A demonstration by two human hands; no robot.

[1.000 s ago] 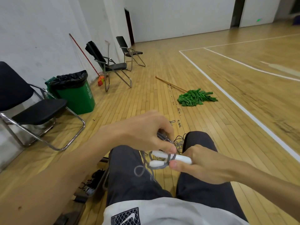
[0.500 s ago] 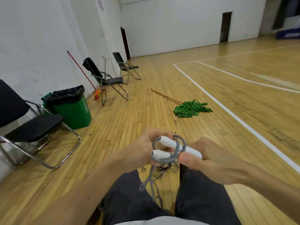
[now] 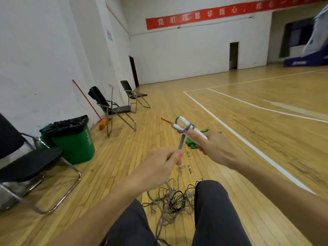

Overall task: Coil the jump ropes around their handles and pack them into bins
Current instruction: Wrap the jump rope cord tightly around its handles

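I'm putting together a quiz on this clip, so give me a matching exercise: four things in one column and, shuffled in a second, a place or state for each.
Things:
1 left hand
2 right hand
3 rope tangle
4 green bin

Places or states:
A stands beside a black chair
B grips the two white handles
C lies loose on the floor
D pinches the grey rope

Pairs: 1-D, 2-B, 3-C, 4-A.

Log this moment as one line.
step: coiling | right hand grips white handles | left hand pinches grey rope below them | rope looped round handles | slack tangled on floor
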